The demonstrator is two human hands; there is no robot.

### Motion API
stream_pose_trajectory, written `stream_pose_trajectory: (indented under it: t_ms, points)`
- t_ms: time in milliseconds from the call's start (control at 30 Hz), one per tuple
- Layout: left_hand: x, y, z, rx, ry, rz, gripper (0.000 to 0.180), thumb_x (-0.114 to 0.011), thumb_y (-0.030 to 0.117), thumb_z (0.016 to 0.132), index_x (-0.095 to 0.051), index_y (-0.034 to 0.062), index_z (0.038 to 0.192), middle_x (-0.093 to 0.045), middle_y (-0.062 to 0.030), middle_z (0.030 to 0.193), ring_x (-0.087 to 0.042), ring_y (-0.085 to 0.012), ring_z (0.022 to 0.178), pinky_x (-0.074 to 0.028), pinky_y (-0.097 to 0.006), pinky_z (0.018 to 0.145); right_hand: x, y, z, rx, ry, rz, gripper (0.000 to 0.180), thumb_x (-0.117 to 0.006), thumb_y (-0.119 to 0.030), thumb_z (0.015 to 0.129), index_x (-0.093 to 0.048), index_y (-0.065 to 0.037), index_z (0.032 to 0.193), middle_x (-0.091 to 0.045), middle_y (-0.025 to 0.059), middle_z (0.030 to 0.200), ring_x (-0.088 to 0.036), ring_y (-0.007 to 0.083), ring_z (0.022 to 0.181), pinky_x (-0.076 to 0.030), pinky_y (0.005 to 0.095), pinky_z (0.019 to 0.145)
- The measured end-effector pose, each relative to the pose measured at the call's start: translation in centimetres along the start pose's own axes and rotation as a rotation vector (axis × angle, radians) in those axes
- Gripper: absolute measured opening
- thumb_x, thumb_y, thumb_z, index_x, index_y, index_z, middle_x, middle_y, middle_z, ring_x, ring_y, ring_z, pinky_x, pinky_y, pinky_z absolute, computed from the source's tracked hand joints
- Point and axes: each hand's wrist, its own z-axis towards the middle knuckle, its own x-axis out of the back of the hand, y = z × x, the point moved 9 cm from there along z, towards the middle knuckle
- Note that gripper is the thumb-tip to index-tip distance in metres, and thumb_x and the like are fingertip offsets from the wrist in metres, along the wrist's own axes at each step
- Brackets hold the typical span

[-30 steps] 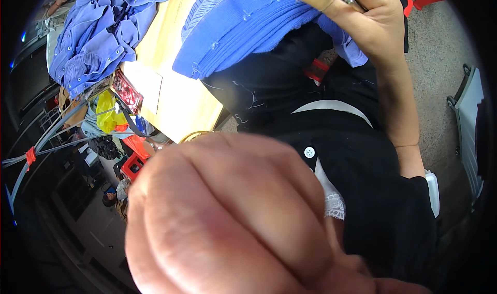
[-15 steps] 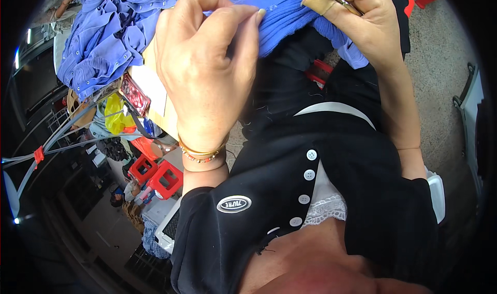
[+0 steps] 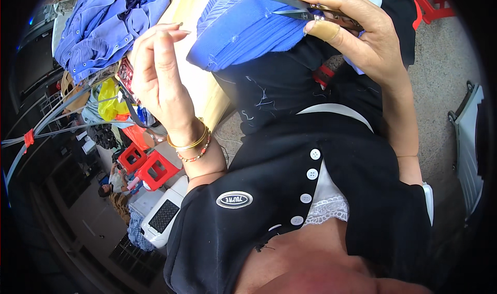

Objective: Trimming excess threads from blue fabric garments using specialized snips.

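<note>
Thread snips (image 3: 292, 13) with dark blades parted are held in my right hand (image 3: 370, 38), between thumb and fingers. A tan bandage or finger cover wraps the thumb. The blades lie just over a blue ribbed garment (image 3: 248, 43), spread across my lap and the table edge, with loose pale threads on its flat band. My left hand (image 3: 165, 87) is raised left of that garment, clear of it. Its thumb and finger tips come together in a pinch; anything between them is too small to make out.
More blue garments with snaps (image 3: 103, 25) are heaped on the pale yellow tabletop (image 3: 202, 94) at the far left. Red stools (image 3: 155, 170) and a white container (image 3: 165, 216) stand below left. Another red stool (image 3: 435, 4) is at the far right. Thread scraps cling to my dark trousers (image 3: 264, 94).
My left hand has left the garment and moved left and down. The garment's band now lies more exposed toward the left. The snips now point over the cloth with blades parted.
</note>
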Motion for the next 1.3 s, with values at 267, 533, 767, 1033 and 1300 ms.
stream_pose_trajectory:
  t_ms: [267,533,767,1033,1300]
  points:
    - [-2.0,-2.3,-1.9,0.244,-0.142,-0.381,0.024,-0.071,-0.003,0.079,-0.063,-0.0007,0.101,-0.061,-0.0103,0.109,-0.058,-0.0146,0.098,-0.045,-0.026,0.085,-0.6,0.6,0.0,-0.039,-0.093,-0.066,0.036,-0.075,-0.006,0.078,-0.068,0.0,0.113,-0.062,0.0053,0.073,-0.052,0.0121,0.061,-0.04,0.0242,0.057]
    - [-2.2,-2.2,-1.7,0.252,-0.149,-0.391,0.022,-0.071,-0.003,0.079,-0.063,-0.0012,0.099,-0.061,-0.0106,0.108,-0.058,-0.0155,0.098,-0.045,-0.027,0.087,-0.9,1.2,0.0,-0.014,-0.078,0.025,0.036,-0.076,-0.004,0.077,-0.069,0.0,0.112,-0.06,0.0044,0.071,-0.05,0.0108,0.061,-0.039,0.0242,0.056]
    - [-2.2,-2.3,-1.7,0.275,-0.14,-0.416,0.022,-0.07,-0.004,0.079,-0.063,-0.0011,0.099,-0.061,-0.0106,0.107,-0.058,-0.015,0.097,-0.045,-0.026,0.086,-1.0,1.4,0.1,-0.024,-0.052,0.081,0.033,-0.076,-0.002,0.077,-0.07,0.001,0.109,-0.061,0.0044,0.071,-0.05,0.0099,0.061,-0.039,0.0236,0.056]
    - [-2.3,-2.3,-1.6,0.243,-0.158,-0.404,0.021,-0.07,-0.004,0.079,-0.063,-0.001,0.099,-0.061,-0.0105,0.108,-0.058,-0.0144,0.097,-0.045,-0.025,0.085,-1.1,1.5,0.1,-0.05,-0.05,0.137,0.032,-0.075,0.0,0.077,-0.07,0.002,0.108,-0.064,0.0052,0.073,-0.052,0.0092,0.062,-0.04,0.0224,0.057]
    - [-1.9,-2.8,-2.1,0.289,-0.168,-0.468,0.018,-0.068,-0.003,0.082,-0.063,-0.0004,0.1,-0.061,-0.0101,0.109,-0.058,-0.0132,0.096,-0.046,-0.024,0.082,-0.8,1.6,-0.1,-0.069,-0.016,0.109,0.031,-0.075,0.0,0.077,-0.071,0.002,0.107,-0.064,0.0047,0.073,-0.052,0.0081,0.061,-0.04,0.0216,0.056]
